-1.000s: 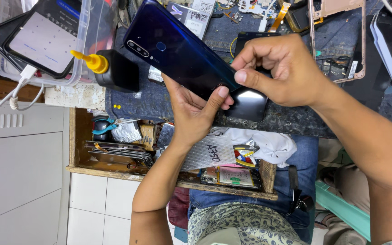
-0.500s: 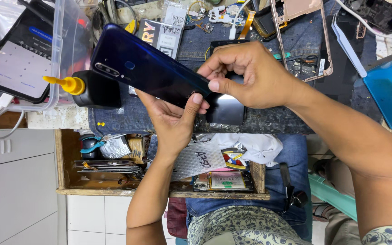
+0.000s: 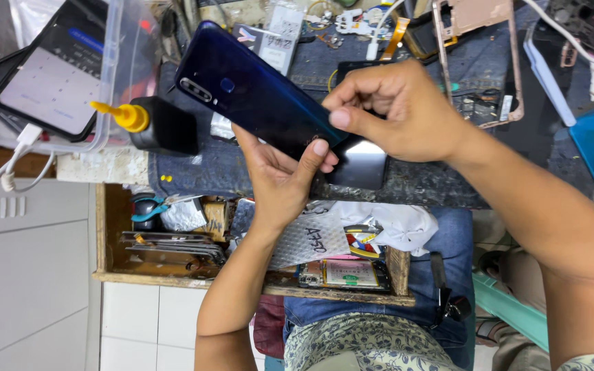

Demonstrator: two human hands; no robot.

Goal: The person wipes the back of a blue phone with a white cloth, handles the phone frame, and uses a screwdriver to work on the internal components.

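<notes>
A dark blue smartphone [image 3: 252,96] is held back side up above the workbench, its camera strip toward the upper left. My left hand [image 3: 280,182] supports it from below, thumb pressed on its lower right edge. My right hand [image 3: 397,110] pinches the phone's right end with thumb and fingers. Under that end a black glossy part [image 3: 359,165] lies on the bench.
A black bottle with a yellow nozzle [image 3: 156,124] stands left of the phone. A clear plastic box [image 3: 115,75] holds a charging phone [image 3: 49,75]. Phone frames [image 3: 476,62] and small parts litter the bench. An open wooden drawer [image 3: 173,233] holds tools.
The phone and both hands have stayed together while the view shifted slightly; my right fingers have closed more tightly over the phone's right end.
</notes>
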